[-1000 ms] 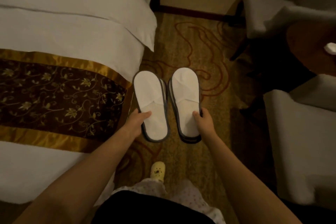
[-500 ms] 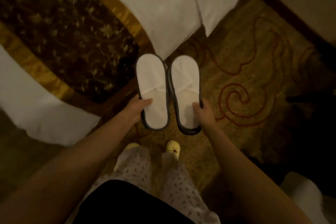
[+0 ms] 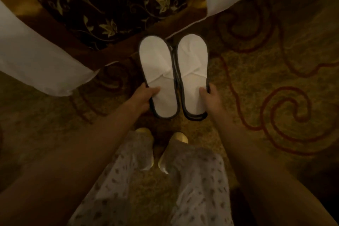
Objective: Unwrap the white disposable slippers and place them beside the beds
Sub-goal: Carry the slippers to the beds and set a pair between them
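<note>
Slippers (image 3: 173, 77) side by side — bed (image 3: 102, 5) behind.

Swirl-patterned carpet (image 3: 275, 71) fills the floor. Dark floral runner (image 3: 102, 2) far left, patterned trousers (image 3: 198, 185) near centre, yellow shoes (image 3: 180, 136) poking out below them.

Head view: worn on the head, facing steeply down
Nearness: close over both hands (image 3: 146, 95)
Far edge: bed (image 3: 110, 5)
Near edge: carpet (image 3: 275, 79)

No readable text, labels, brands, numbers or signs in head view. White slippers (image 3: 173, 77) blank, no logo visible. Bed runner (image 3: 102, 5) carries leaf pattern only. Carpet (image 3: 275, 79) swirl pattern only.
</note>
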